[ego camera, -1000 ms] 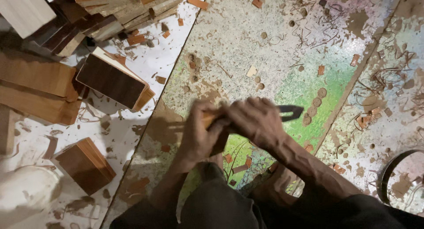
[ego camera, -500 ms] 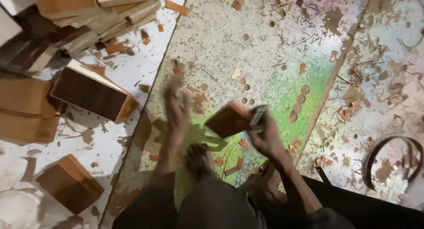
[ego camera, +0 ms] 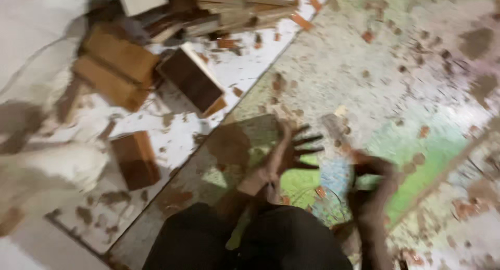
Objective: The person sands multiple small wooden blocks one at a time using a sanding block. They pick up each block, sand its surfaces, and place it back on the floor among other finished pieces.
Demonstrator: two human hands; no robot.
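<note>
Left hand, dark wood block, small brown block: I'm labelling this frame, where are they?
left hand (ego camera: 291,147), head view, palm.
dark wood block (ego camera: 190,82), head view, dark top face.
small brown block (ego camera: 136,159), head view, top face.

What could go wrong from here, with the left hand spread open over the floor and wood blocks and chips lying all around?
1. The left hand is open with fingers spread low over a floor strewn with small wood chips; pressing down could mean splinters.
2. The right hand is badly blurred; whether it holds anything cannot be told, so a loose grip could drop something.
3. The stacked wood blocks lie untidily close by and might get knocked or slide.
</note>
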